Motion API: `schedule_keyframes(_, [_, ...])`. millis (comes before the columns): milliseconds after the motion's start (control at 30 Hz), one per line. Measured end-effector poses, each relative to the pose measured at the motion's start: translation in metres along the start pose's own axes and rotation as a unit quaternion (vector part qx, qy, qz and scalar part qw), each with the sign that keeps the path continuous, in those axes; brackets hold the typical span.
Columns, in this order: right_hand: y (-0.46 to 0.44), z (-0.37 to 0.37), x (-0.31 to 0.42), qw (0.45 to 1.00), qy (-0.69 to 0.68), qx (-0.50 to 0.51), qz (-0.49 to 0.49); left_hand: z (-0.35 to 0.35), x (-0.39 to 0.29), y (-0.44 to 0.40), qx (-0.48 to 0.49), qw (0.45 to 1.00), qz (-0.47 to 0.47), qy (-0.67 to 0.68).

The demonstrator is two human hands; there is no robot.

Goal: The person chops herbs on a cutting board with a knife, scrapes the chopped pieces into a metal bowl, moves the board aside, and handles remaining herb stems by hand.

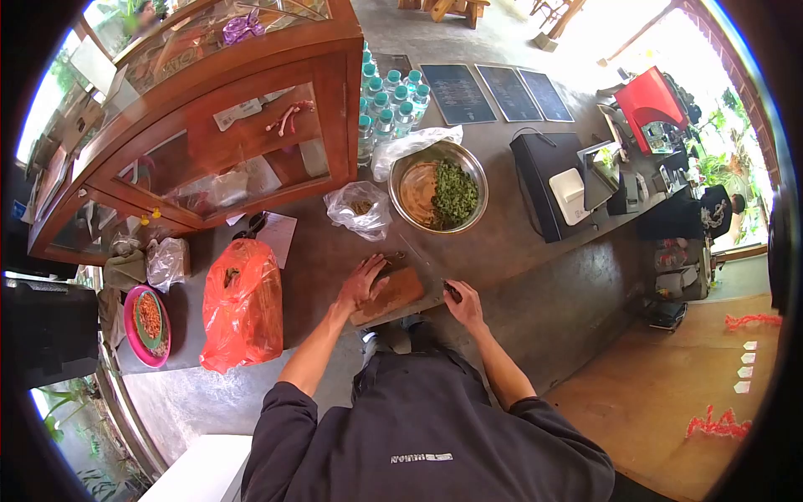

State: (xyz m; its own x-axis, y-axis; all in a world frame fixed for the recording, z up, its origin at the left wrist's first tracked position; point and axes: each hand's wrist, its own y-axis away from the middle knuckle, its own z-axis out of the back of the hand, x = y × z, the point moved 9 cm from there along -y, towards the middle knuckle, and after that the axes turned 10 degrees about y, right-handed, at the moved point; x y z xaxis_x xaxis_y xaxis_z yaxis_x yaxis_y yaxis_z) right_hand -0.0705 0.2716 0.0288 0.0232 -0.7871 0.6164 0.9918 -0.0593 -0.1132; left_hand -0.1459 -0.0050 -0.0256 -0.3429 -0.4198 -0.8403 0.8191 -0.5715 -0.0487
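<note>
My right hand (465, 303) is closed around the dark handle of a knife (424, 261), whose thin blade points up and left over the counter. On the left end of a brown wooden board (389, 298) rests my left hand (365, 283), its fingers spread. The board lies at the counter's front edge. Beyond the hands stands a steel bowl (481, 186) with chopped greens (454, 195) on its right side and something orange-brown on its left. An open plastic bag (360, 209) with small brown contents sits left of the bowl.
A red plastic bag (243, 305) and a pink basin (147, 326) are on the left, below a wooden glass cabinet (251, 125). Bottles (389, 105) stand behind the bowl. Farther right are a black box (548, 180) and a red object (652, 105).
</note>
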Motion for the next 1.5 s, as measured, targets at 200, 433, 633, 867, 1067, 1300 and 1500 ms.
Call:
schedule_keyframes(200, [-0.005, 0.036, -0.023, 0.997, 0.066, -0.03, -0.032, 0.013, 0.0, -0.018, -0.07, 0.997, 0.009, 0.012])
schedule_keyframes(433, [-0.01, 0.047, -0.045, 0.995, 0.091, -0.042, -0.011, 0.01, -0.044, -0.016, -0.027, 0.994, -0.002, -0.109])
schedule_keyframes(633, [-0.003, 0.071, -0.062, 0.995, 0.088, -0.035, -0.036, -0.043, -0.055, 0.02, 0.092, 0.974, 0.077, -0.191])
schedule_keyframes(867, [-0.009, 0.067, -0.073, 0.994, 0.097, -0.032, -0.04, -0.037, -0.047, 0.028, 0.039, 0.981, 0.083, -0.169])
schedule_keyframes(1067, [0.0, 0.055, -0.057, 0.997, 0.071, -0.016, 0.002, -0.031, -0.042, 0.028, 0.028, 0.991, 0.048, -0.121])
schedule_keyframes(1300, [0.004, 0.051, -0.05, 0.998, 0.058, -0.02, -0.015, -0.001, -0.081, 0.028, -0.022, 0.997, -0.052, -0.056])
schedule_keyframes(1500, [0.005, 0.043, -0.047, 0.995, 0.083, -0.029, -0.05, 0.082, -0.066, 0.026, -0.143, 0.977, 0.072, -0.143])
